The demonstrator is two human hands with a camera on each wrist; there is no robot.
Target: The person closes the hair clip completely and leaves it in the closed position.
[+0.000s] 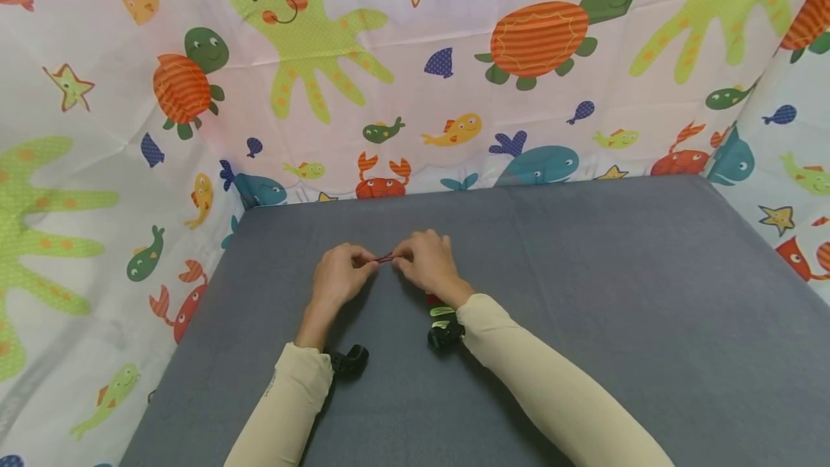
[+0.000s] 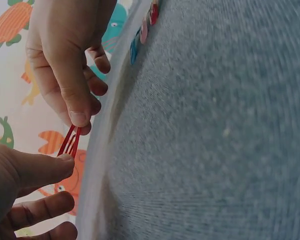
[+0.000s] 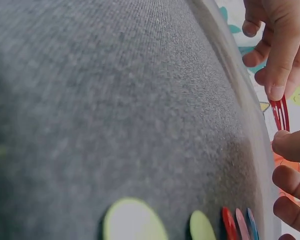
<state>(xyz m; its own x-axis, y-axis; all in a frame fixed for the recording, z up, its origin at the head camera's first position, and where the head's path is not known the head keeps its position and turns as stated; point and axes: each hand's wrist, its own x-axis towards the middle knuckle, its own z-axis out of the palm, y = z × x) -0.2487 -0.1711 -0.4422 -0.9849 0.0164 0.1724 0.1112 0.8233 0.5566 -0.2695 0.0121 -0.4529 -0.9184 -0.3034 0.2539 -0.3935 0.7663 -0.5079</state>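
Observation:
A thin red snap hair clip is held between both hands above the grey cloth-covered table. My left hand pinches its left end and my right hand pinches its right end. In the left wrist view the clip runs from my left thumb up to the right hand's fingertips. The right wrist view shows the clip between the left hand's finger above and my right thumb below.
A small row of coloured hair clips lies by my right wrist, seen as green, red, pink and blue pieces. A sea-creature patterned cloth hangs behind and at both sides of the table. Grey cloth extends to the right.

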